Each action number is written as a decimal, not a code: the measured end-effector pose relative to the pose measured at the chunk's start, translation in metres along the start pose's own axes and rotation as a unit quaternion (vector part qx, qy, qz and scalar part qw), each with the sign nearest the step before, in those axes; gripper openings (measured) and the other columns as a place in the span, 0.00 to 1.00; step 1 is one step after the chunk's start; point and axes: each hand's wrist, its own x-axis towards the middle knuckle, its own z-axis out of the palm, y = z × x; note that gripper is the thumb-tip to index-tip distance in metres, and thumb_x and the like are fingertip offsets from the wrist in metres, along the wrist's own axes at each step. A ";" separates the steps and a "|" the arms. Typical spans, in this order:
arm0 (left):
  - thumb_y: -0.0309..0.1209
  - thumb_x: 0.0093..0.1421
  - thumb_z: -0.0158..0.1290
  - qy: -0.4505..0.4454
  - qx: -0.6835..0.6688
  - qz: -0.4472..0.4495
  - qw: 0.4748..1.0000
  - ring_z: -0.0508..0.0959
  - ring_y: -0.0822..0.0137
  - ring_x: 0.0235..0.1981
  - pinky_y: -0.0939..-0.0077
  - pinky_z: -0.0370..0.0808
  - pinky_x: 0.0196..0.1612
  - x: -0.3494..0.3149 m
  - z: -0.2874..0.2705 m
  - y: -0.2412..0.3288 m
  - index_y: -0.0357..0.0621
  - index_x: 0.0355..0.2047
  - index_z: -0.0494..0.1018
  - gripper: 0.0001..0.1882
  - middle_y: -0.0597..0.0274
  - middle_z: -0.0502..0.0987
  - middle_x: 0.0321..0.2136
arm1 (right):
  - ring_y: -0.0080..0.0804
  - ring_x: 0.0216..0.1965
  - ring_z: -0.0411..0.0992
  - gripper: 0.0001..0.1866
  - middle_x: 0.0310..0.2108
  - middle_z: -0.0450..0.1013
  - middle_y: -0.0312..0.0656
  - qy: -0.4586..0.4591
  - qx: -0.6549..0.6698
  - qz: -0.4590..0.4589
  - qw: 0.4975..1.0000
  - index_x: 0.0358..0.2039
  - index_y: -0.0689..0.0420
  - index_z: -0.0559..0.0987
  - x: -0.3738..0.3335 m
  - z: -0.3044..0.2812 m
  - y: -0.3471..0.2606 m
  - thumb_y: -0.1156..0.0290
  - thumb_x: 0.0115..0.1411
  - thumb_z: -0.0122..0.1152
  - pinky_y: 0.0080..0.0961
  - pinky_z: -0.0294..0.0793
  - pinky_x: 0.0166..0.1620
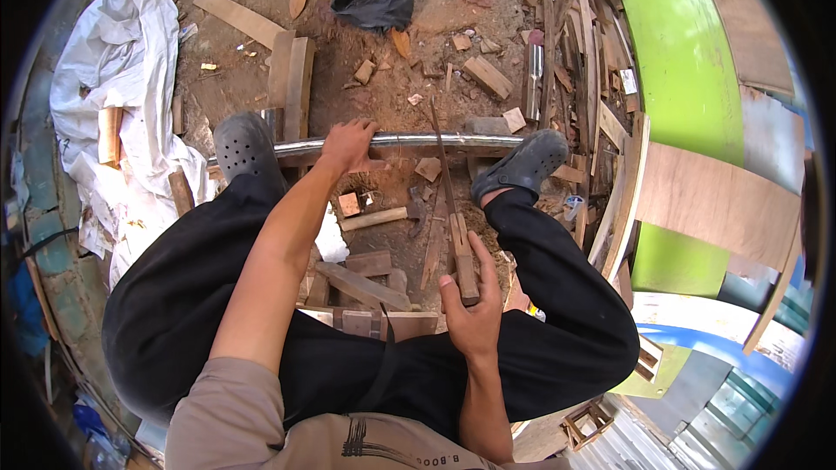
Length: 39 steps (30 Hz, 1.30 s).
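The left arm reaches far forward from the lower left, nearly straight at the elbow, and the left hand lies with its back upward on a long shiny bar. Its fingers are close together and bent over the far side of the bar, while the thumb is on the near side, so this hand is clamped on it. The right arm is more folded: its forearm rises from the lower edge, close to the body, and the right hand is much nearer to the lap than the left one. It holds a long thin tool by its wooden handle; the thumb is on the left side of the handle, and the fingers are on the right side, with the foremost one stretched along it. How firmly they press, I cannot tell. From this handle the narrow dark blade points forward and a little to the left, and it crosses the bar to the right of the left hand. The bar lies crosswise in front of the person, between the left shoe and the right shoe. Between the legs, a wooden-handled hand tool lies on the ground among wood pieces.
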 end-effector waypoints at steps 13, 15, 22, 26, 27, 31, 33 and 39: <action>0.57 0.61 0.58 0.086 -0.143 -0.011 0.986 0.75 0.52 0.59 0.52 0.70 0.60 0.015 -0.007 0.028 0.44 0.48 0.81 0.30 0.53 0.81 0.52 | 0.44 0.47 0.82 0.32 0.47 0.80 0.61 0.010 -0.010 0.002 1.000 0.68 0.67 0.66 -0.024 -0.012 0.001 0.70 0.67 0.62 0.35 0.79 0.49; 0.53 0.64 0.55 0.102 -0.130 -0.051 0.985 0.77 0.50 0.56 0.51 0.71 0.57 0.015 -0.008 0.027 0.43 0.48 0.80 0.26 0.50 0.82 0.48 | 0.47 0.48 0.82 0.31 0.47 0.80 0.64 0.012 -0.021 -0.021 0.999 0.67 0.67 0.67 -0.023 -0.010 0.001 0.70 0.67 0.62 0.36 0.79 0.50; 0.53 0.68 0.44 -0.051 -0.106 -0.150 0.982 0.80 0.43 0.51 0.43 0.69 0.60 0.014 0.002 0.015 0.42 0.50 0.79 0.28 0.40 0.83 0.44 | 0.52 0.41 0.84 0.31 0.43 0.80 0.65 -0.003 -0.049 -0.055 0.997 0.67 0.67 0.67 -0.018 0.005 -0.009 0.70 0.66 0.62 0.37 0.81 0.43; 0.56 0.67 0.43 -0.080 -0.106 -0.163 0.978 0.81 0.42 0.50 0.42 0.68 0.62 0.022 0.000 0.011 0.43 0.53 0.79 0.32 0.39 0.83 0.45 | 0.55 0.36 0.84 0.32 0.38 0.80 0.65 -0.002 -0.079 -0.101 0.992 0.68 0.65 0.67 -0.019 0.021 -0.007 0.71 0.66 0.61 0.38 0.82 0.38; 0.56 0.67 0.43 -0.092 -0.108 -0.165 0.976 0.81 0.42 0.50 0.43 0.69 0.62 0.024 -0.004 0.015 0.43 0.53 0.80 0.32 0.38 0.83 0.45 | 0.55 0.35 0.84 0.32 0.37 0.80 0.65 -0.011 -0.090 -0.088 0.992 0.68 0.64 0.67 -0.020 0.024 -0.008 0.70 0.66 0.61 0.38 0.82 0.37; 0.59 0.66 0.43 -0.123 -0.129 -0.201 0.963 0.81 0.43 0.51 0.49 0.74 0.58 0.025 -0.020 0.028 0.42 0.51 0.82 0.35 0.39 0.83 0.46 | 0.58 0.30 0.82 0.32 0.32 0.80 0.63 -0.006 -0.110 -0.079 0.991 0.69 0.62 0.68 -0.022 0.031 -0.012 0.69 0.66 0.61 0.41 0.81 0.35; 0.60 0.66 0.43 -0.114 -0.108 -0.206 0.966 0.82 0.43 0.50 0.51 0.76 0.56 0.029 -0.013 0.022 0.41 0.49 0.83 0.35 0.40 0.83 0.46 | 0.59 0.28 0.81 0.31 0.30 0.80 0.63 0.001 -0.104 -0.074 0.992 0.68 0.61 0.68 -0.014 0.033 -0.011 0.68 0.66 0.61 0.42 0.81 0.35; 0.61 0.65 0.43 -0.123 -0.106 -0.226 0.961 0.82 0.44 0.50 0.52 0.77 0.55 0.030 -0.016 0.024 0.42 0.48 0.84 0.36 0.41 0.83 0.45 | 0.61 0.26 0.80 0.30 0.26 0.78 0.64 -0.006 -0.097 -0.013 0.995 0.68 0.58 0.70 0.039 0.037 0.010 0.64 0.66 0.60 0.47 0.79 0.34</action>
